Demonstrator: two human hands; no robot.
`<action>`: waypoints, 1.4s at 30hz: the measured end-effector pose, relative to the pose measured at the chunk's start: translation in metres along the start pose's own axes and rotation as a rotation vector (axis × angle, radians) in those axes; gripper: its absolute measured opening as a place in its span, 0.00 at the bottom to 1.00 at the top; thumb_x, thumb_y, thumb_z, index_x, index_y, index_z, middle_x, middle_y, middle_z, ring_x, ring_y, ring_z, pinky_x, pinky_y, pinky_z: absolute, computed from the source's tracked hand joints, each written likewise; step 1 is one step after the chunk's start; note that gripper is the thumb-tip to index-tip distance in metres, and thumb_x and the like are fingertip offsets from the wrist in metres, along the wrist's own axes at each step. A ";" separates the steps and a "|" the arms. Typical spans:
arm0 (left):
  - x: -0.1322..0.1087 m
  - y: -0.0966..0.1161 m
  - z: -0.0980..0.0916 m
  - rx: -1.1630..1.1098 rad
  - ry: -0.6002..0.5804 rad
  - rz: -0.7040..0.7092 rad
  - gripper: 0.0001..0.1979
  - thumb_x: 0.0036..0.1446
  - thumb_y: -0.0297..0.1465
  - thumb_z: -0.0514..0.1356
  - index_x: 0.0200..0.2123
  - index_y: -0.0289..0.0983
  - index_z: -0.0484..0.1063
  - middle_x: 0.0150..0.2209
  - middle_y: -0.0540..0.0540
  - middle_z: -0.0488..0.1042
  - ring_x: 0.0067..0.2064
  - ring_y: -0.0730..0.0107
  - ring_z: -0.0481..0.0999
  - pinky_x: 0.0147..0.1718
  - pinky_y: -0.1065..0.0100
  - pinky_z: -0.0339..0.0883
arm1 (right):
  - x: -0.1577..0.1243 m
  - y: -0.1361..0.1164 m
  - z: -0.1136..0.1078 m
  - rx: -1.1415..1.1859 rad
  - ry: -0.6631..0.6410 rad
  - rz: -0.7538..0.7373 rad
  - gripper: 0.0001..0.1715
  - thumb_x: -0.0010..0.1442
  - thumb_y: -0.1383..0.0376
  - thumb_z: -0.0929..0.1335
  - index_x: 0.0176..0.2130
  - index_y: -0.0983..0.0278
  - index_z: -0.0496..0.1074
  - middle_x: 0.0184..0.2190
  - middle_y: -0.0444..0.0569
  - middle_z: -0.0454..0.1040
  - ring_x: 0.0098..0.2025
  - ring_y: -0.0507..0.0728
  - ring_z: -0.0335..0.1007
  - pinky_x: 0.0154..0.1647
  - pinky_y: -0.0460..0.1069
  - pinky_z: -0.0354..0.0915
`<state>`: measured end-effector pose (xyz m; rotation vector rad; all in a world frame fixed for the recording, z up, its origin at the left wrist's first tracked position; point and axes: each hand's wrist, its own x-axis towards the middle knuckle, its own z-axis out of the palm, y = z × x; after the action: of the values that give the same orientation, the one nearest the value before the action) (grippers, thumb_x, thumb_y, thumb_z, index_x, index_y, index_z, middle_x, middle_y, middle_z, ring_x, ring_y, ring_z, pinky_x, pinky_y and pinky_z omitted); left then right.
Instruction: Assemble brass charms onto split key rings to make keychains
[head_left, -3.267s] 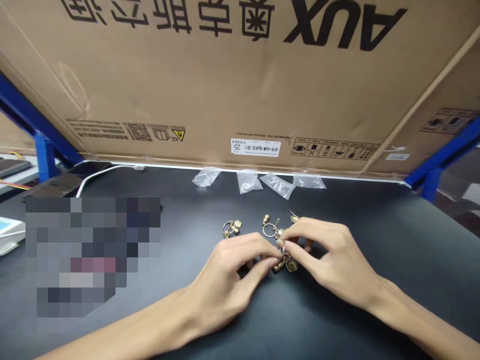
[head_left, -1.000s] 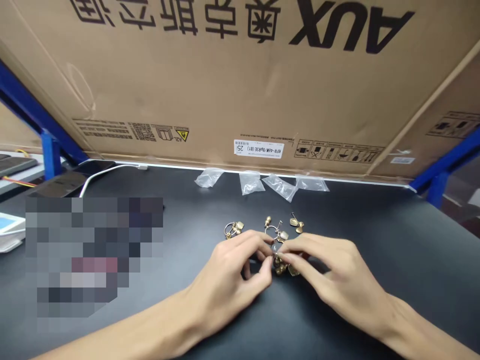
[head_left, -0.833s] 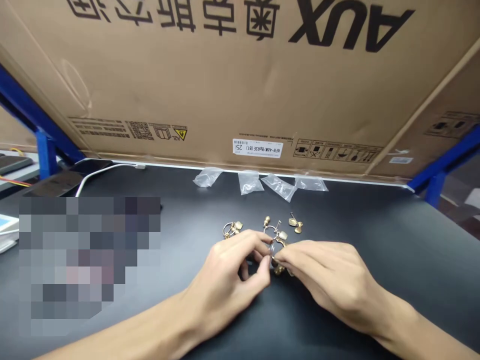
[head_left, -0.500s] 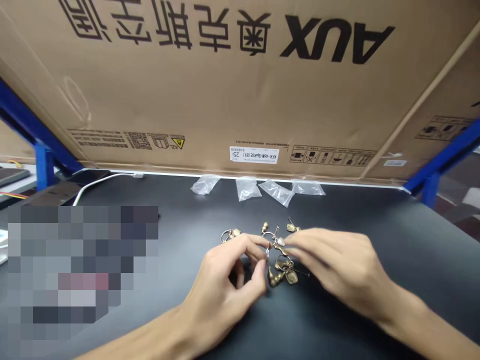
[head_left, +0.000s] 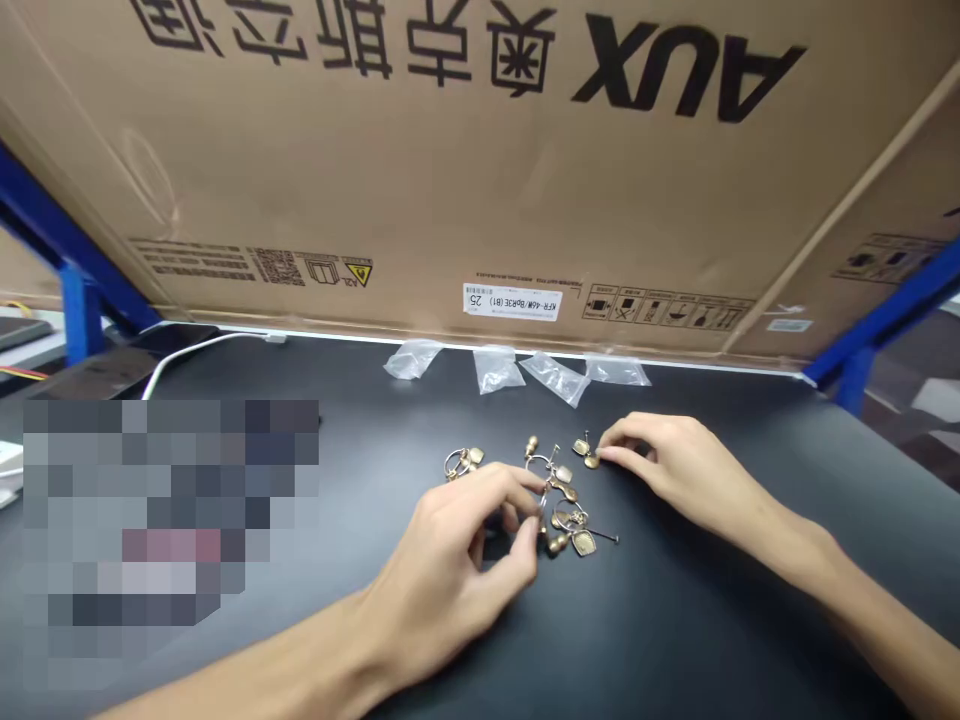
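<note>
On the black table lies a loose group of brass charms on key rings. My left hand (head_left: 472,555) has thumb and fingertips closed around the edge of a silver key ring (head_left: 543,503), partly hidden by the fingers. Right beside it are a gourd-shaped brass charm (head_left: 558,543), a larger ring (head_left: 568,516), a square brass pendant (head_left: 583,543) and a thin pin. Farther right, my right hand (head_left: 667,460) pinches the rim of a small round brass charm (head_left: 592,461). That charm touches another square pendant (head_left: 580,447).
One more ring with charms (head_left: 463,461) lies beyond my left hand. Several clear plastic bags (head_left: 499,370) rest along the back edge, before a big cardboard box (head_left: 450,180). A white cable (head_left: 187,347) and a blue post (head_left: 81,315) are at left; the left foreground is blurred out.
My right hand has moved away from the middle charms, to the right and farther back, onto the small round charm. My left hand stays at the ring.
</note>
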<state>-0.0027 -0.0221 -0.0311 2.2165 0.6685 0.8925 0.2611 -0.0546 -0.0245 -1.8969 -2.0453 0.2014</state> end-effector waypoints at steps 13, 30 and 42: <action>0.000 -0.002 0.002 -0.008 0.019 -0.034 0.05 0.56 0.22 0.57 0.31 0.38 0.68 0.40 0.50 0.79 0.23 0.82 0.66 0.22 0.76 0.65 | -0.013 -0.039 -0.009 0.290 0.179 -0.031 0.09 0.66 0.60 0.66 0.38 0.58 0.77 0.37 0.42 0.81 0.36 0.55 0.77 0.38 0.48 0.69; 0.000 -0.003 0.005 0.090 0.003 0.049 0.06 0.56 0.22 0.58 0.32 0.38 0.68 0.39 0.52 0.78 0.25 0.80 0.70 0.29 0.74 0.67 | -0.033 -0.067 0.022 0.569 0.243 -0.162 0.14 0.65 0.68 0.69 0.49 0.55 0.67 0.38 0.39 0.80 0.39 0.50 0.79 0.42 0.43 0.74; -0.003 -0.004 0.005 0.143 -0.029 0.017 0.04 0.59 0.24 0.58 0.34 0.40 0.67 0.40 0.52 0.78 0.30 0.76 0.72 0.33 0.73 0.68 | -0.037 -0.069 0.019 0.280 0.403 -0.422 0.12 0.65 0.74 0.67 0.46 0.60 0.68 0.36 0.42 0.78 0.34 0.49 0.77 0.39 0.42 0.70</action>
<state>-0.0013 -0.0235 -0.0379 2.3608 0.7208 0.8420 0.1917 -0.0949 -0.0251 -1.1935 -1.9570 -0.0041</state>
